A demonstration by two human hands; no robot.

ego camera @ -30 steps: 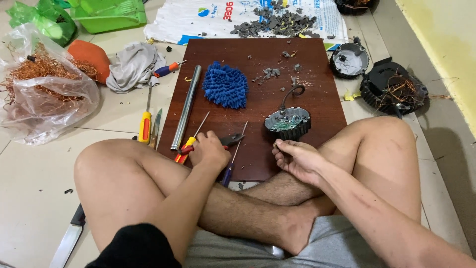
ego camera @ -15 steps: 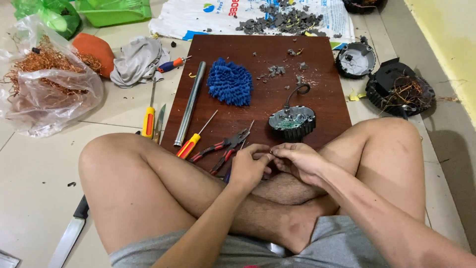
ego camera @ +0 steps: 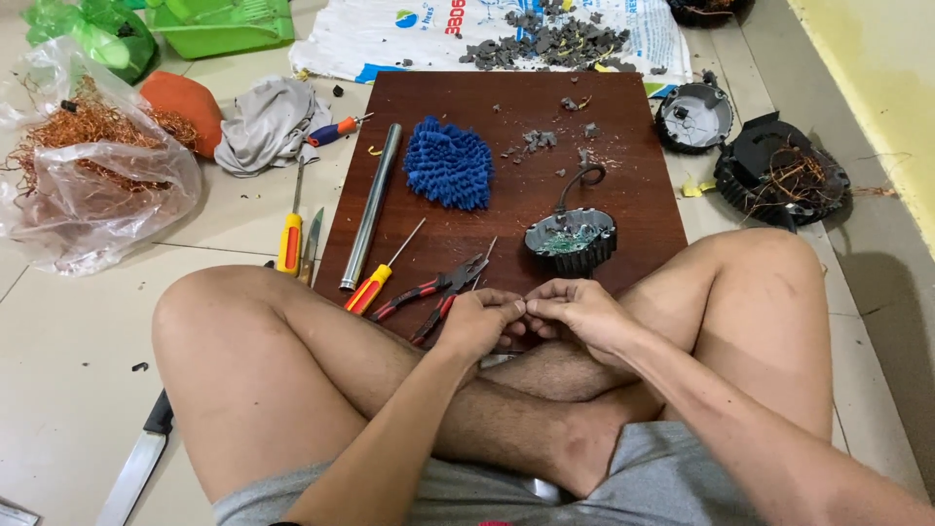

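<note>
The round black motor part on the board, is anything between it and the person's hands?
Nothing visible. The round black motor part sits on the brown board just beyond the left hand and right hand; the pliers lie off to the side.

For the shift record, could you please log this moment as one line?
left hand: meets right, fingertips together | right hand: same | held item: too small to tell | pliers: on board, beside left hand

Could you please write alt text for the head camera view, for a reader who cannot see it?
A person sits cross-legged on a tiled floor, left hand and right hand meeting fingertip to fingertip at the near edge of a brown wooden board. On the board lie red-handled pliers, a screwdriver, a metal tube, a blue mop head and a round black part.
</note>
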